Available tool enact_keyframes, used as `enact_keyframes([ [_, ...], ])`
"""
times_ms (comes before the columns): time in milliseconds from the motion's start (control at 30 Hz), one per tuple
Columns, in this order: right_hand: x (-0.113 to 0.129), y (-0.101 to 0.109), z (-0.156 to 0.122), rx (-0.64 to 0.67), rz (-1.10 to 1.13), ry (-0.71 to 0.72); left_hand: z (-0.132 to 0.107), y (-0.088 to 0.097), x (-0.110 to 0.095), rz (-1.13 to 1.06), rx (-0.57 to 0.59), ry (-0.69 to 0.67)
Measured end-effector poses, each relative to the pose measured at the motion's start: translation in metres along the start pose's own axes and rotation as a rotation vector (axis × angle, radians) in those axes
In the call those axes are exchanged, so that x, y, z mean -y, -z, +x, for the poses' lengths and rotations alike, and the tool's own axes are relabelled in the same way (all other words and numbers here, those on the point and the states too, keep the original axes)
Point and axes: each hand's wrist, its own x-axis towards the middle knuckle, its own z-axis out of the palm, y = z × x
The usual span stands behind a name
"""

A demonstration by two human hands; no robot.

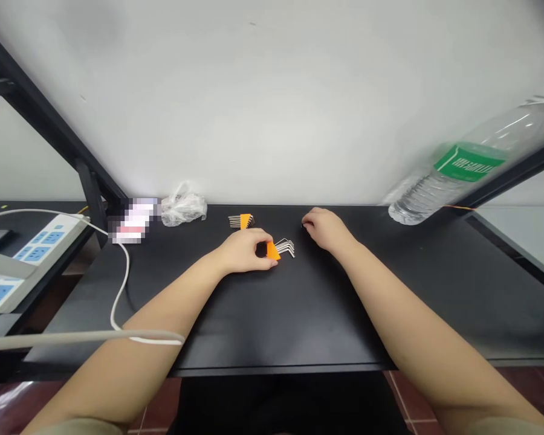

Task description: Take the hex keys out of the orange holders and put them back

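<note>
My left hand (245,251) is closed on the orange holder of a set of metal hex keys (281,248), which rests on the black table (299,308) with its silver keys fanned out to the right. Just right of that set, my right hand (324,228) lies on the table with its fingers curled in a pinch; what it holds is too small to make out. A second orange hex key set (241,221) lies farther back, apart from both hands.
A crumpled clear plastic bag (184,208) and a blurred pink-white item (131,222) sit at the back left. A clear water bottle (462,172) with a green label stands at the back right. White power strips (31,248) and a white cable (120,290) lie left.
</note>
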Motion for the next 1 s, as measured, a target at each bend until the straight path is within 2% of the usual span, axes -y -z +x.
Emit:
enact_keyframes([
  [167, 0.0, 0.006, 0.001, 0.114, -0.059, -0.161, 0.001, -0.004, 0.001, -0.038, 0.036, -0.012],
  [367, 0.001, 0.005, -0.001, 0.108, -0.077, -0.182, 0.004, -0.003, -0.003, 0.037, 0.065, -0.041],
  [467, 0.003, 0.004, -0.002, 0.053, -0.05, -0.157, 0.005, -0.005, -0.004, 0.059, 0.062, -0.054],
  [667, 0.009, 0.006, -0.002, -0.128, 0.23, -0.016, 0.007, -0.009, -0.005, 0.084, 0.04, -0.084],
  [767, 0.014, 0.004, -0.004, -0.233, 0.471, -0.018, 0.006, -0.01, -0.006, 0.071, 0.036, -0.121],
  [833, 0.018, 0.001, -0.004, -0.225, 0.669, -0.093, 0.005, -0.01, -0.007, 0.067, 0.055, -0.143],
  [900, 0.021, -0.003, -0.004, -0.159, 0.801, -0.158, 0.005, -0.009, -0.008, 0.078, 0.065, -0.157],
  [1000, 0.023, -0.006, -0.003, -0.097, 0.74, -0.132, 0.005, -0.009, -0.009, 0.113, 0.06, -0.171],
])
